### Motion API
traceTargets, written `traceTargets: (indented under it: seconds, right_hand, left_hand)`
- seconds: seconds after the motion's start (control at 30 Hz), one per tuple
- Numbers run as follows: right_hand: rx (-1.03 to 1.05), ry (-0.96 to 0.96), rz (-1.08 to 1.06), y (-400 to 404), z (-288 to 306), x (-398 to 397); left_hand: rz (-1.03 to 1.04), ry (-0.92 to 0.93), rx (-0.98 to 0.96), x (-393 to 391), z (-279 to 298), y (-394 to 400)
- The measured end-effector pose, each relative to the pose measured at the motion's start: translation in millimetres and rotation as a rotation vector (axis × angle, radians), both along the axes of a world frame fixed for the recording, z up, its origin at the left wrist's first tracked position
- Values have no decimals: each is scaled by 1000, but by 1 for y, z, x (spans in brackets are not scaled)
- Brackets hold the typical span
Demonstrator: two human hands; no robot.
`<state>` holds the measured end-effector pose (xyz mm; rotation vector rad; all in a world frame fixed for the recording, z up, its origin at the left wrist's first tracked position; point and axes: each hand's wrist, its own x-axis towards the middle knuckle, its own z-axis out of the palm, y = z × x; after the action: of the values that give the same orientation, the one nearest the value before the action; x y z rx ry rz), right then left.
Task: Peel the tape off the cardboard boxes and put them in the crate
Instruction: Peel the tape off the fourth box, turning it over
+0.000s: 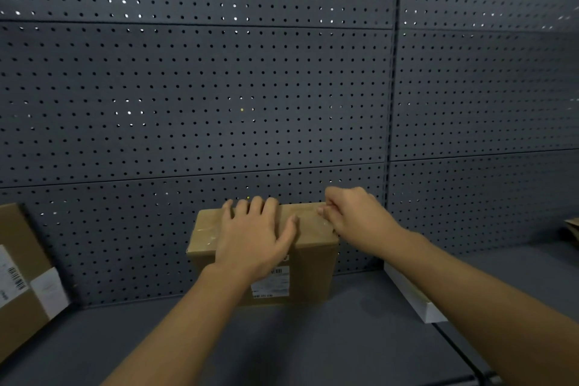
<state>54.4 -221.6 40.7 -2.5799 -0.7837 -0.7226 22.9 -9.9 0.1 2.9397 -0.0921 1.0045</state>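
Covering the cardboard box (307, 263) top, flat left hand (255, 236); right hand (355, 213) pinching barely visible clear tape (313, 216).

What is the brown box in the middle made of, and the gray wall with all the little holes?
The brown box looks like matte cardboard, with shiny clear tape glinting on top. The gray holed wall is probably painted metal pegboard, judging by its smooth finish and even rows of holes, though plastic can't be ruled out.
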Motion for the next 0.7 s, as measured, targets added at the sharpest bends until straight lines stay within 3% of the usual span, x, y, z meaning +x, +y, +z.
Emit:
traceTargets:
  seconds: [0.17,0.3,0.4,0.5,0.63,0.7]
  right_hand:
    - [421,193,47,-8,-5,-2]
    - [857,503,225,-11,-18,-10]
    - [1036,618,337,-11,-24,-19]
    - [1063,626,341,-12,-28,-24]
    - [825,386,247,-13,-25,-27]
    - [749,383,218,-14,-20,-31]
  left_hand:
    - [-5,-56,-23,-9,0,7]
    - [-16,-82,-21,-16,-1,12]
    - [-31,-115,-24,-22,-3,16]
    - [-25,-134,-28,-27,-6,16]
    - [-46,-151,-37,-30,-6,19]
    - [-45,-142,-37,-29,-4,18]
